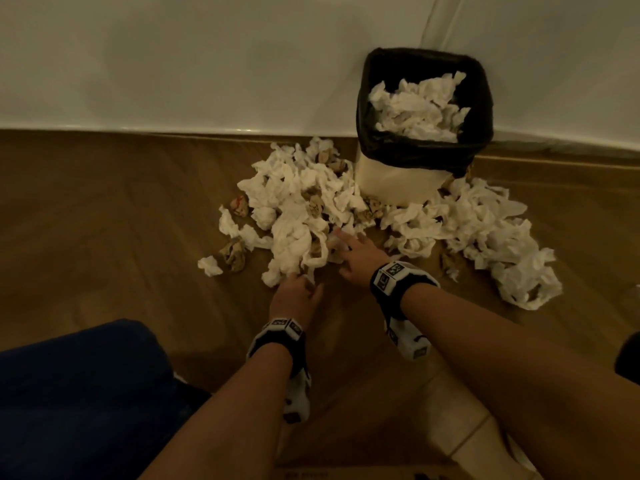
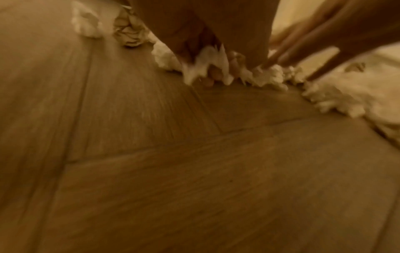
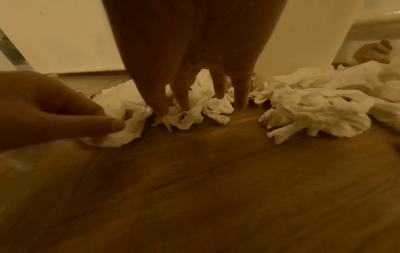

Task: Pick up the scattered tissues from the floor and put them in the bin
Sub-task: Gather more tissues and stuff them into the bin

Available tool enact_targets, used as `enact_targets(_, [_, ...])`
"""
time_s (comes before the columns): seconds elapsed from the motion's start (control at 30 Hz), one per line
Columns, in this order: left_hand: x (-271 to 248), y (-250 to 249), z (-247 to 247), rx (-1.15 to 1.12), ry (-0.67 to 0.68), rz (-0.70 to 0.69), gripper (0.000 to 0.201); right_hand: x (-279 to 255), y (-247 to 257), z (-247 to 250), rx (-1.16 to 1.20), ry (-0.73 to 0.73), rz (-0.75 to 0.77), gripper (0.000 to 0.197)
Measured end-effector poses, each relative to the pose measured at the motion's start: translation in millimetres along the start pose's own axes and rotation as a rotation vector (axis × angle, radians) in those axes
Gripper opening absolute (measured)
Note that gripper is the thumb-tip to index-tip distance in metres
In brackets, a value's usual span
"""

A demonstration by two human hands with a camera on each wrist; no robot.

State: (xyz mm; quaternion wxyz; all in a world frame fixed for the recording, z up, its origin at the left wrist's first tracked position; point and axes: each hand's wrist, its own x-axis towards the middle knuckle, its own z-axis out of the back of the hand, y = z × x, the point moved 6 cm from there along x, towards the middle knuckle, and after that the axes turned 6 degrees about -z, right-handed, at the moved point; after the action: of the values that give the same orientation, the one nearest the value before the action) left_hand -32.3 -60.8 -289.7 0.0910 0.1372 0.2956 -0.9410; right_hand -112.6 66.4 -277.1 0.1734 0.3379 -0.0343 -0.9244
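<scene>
Left hand (image 1: 297, 295) pinches tissues (image 1: 294, 216) at centre frame; right hand (image 1: 356, 256) – fingers spread – rests on the heap; bin (image 1: 424, 133) stands upper right, nearer the right hand.

My head camera looks steeply down at the brown wooden plank floor (image 1: 104, 202). Both wrist cameras skim low and close along my fingers, sharing the crumpled white tissue pile (image 3: 190, 109) ahead.

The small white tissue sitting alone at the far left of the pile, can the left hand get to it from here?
Probably yes: the small white tissue lies on bare floor, nothing between it and the left hand.
</scene>
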Motion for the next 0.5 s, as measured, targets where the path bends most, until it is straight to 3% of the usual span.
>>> enact_targets(0.13, [-1,18,8,-0.200,-0.114,0.235,0.041,-2,8,-4,-0.011,0.076,-0.007,0.045])
enact_targets(0.27, [-4,32,15,-0.391,-0.234,0.446,0.011,-12,6,-6,0.062,0.079,-0.099,0.023])
enact_targets(0.33, [-7,37,19,-0.485,-0.334,0.483,0.029,-13,0,-11,0.071,0.067,-0.135,0.017])
enact_targets(0.4, [-10,38,23,-0.462,-0.409,0.479,0.047,-16,-5,-15,0.143,0.024,-0.159,0.030])
enact_targets(0.5, [-15,44,27,-0.489,-0.485,0.518,0.046,-22,-12,-21,0.062,-0.008,-0.173,0.037])
